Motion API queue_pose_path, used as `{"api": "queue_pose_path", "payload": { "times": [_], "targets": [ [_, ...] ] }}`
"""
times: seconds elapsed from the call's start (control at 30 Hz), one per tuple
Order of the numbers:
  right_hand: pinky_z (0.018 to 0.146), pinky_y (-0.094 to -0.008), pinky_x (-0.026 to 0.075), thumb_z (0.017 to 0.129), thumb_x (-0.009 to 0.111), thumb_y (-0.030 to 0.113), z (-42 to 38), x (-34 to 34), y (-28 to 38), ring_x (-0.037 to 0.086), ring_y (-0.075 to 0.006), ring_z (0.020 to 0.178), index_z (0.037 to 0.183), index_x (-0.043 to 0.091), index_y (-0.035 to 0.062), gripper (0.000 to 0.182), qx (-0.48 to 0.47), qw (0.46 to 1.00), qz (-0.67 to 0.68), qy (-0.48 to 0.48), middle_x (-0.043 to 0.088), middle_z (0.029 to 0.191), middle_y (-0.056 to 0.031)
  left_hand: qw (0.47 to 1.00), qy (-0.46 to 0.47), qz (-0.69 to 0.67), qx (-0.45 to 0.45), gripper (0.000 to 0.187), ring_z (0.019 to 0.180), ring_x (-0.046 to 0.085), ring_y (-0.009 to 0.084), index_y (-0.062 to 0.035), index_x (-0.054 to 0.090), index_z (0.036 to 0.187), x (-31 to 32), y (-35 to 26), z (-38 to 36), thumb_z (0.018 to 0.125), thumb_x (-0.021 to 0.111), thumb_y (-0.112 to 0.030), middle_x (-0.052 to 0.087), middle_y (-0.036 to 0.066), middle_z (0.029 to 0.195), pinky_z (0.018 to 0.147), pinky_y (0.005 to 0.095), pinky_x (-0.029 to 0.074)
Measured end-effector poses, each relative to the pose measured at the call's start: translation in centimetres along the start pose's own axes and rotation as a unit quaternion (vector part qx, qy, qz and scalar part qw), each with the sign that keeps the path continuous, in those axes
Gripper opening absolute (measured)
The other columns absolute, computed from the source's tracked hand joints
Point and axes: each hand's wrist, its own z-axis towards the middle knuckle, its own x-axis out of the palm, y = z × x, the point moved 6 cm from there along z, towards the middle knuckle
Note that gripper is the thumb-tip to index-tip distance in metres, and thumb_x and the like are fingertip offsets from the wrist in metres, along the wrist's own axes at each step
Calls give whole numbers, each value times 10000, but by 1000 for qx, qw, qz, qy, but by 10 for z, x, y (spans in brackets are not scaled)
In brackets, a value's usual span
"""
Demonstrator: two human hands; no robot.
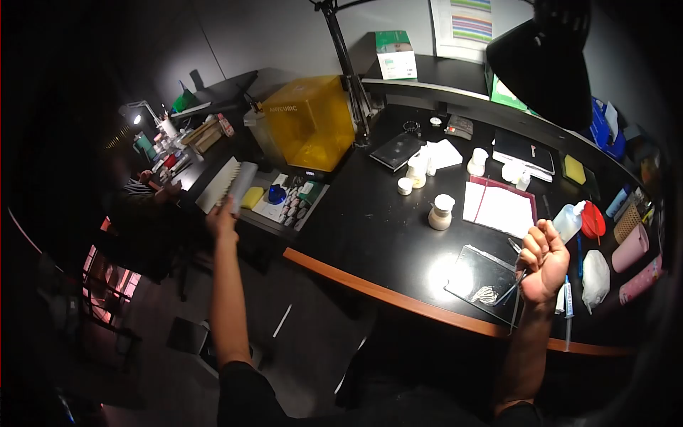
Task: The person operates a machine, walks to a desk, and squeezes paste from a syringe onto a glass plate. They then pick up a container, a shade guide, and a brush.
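Observation:
My left hand reaches out to the left, its fingers closed at the lower end of a spiral notebook with white pages and a grey cover. My right hand is curled into a fist over the right part of the black desk. A thin dark stick-like tool sticks out by its fingers; its upper part is hidden by the hand. Below and left of that fist lies a glass plate with a small white heap on it.
A yellow-covered Anycubic machine stands behind the left hand, near a yellow sponge. White jars and an open notebook occupy the desk. A black lamp hangs above. Another person's hand shows at far left.

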Motion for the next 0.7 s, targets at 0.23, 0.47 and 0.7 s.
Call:
{"api": "queue_pose_path", "payload": {
  "times": [0.23,0.47,0.7],
  "targets": [
    [429,-225,239,1079,384,246,-6,9,-11,265,-81,521,1079,528,21,267,16,1000,2,0,320,686,11,959,-214,-144,-116,529,833,680,216,54,602,1086,-97,82,176,723,908,-180,676,145,979,652,265,583],
    [454,-223,233,1096,337,292,-8,6,-10,259,-78,548,1086,465,49,274,18,999,-35,1,328,714,3,976,-193,-69,-72,489,1018,615,256,66,544,1216,-149,109,270,853,764,-177,606,160,1155,797,321,559],
    [464,-226,216,1095,338,310,-2,11,-12,247,-71,562,1090,417,64,258,1,999,-37,17,322,736,8,972,-16,203,114,479,1267,506,305,-26,484,1390,-205,168,411,967,589,-225,522,171,1371,1004,375,459]
  ]
}}
